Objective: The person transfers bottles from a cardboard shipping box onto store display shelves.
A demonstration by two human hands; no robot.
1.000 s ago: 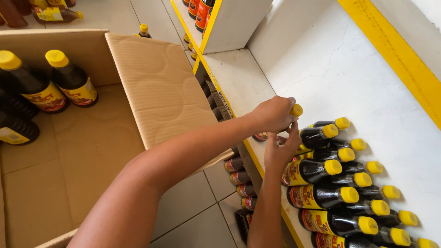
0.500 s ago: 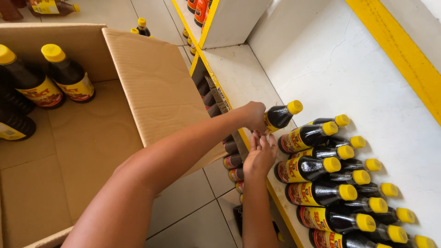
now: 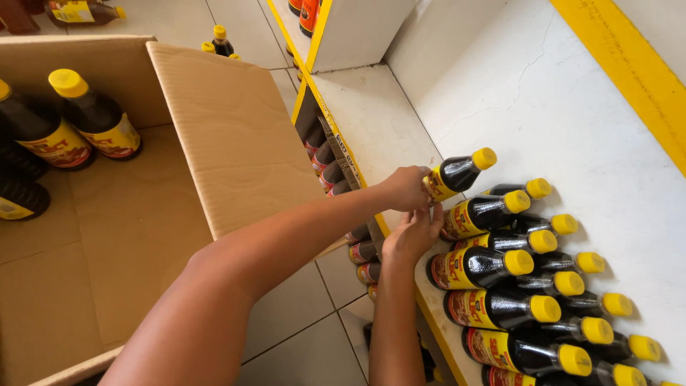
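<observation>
My left hand (image 3: 404,187) grips the base of a dark sauce bottle with a yellow cap (image 3: 457,174), standing at the front of a white shelf (image 3: 371,121). My right hand (image 3: 413,234) is just below it, fingers curled against that bottle's lower edge and beside the neighbouring bottle (image 3: 480,211). Behind and to the right, several more yellow-capped dark bottles (image 3: 500,307) stand in two rows along the shelf.
An open cardboard box (image 3: 214,136) sits at the left on the tiled floor, holding several similar bottles (image 3: 96,118). More bottles (image 3: 332,171) fill the lower shelf beneath the yellow shelf edge. Two loose bottles (image 3: 220,43) stand on the floor beyond the box.
My left hand slid down from the bottle's cap to its base, and the bottle now stands at the row's end. My right hand dropped slightly toward the shelf's front edge.
</observation>
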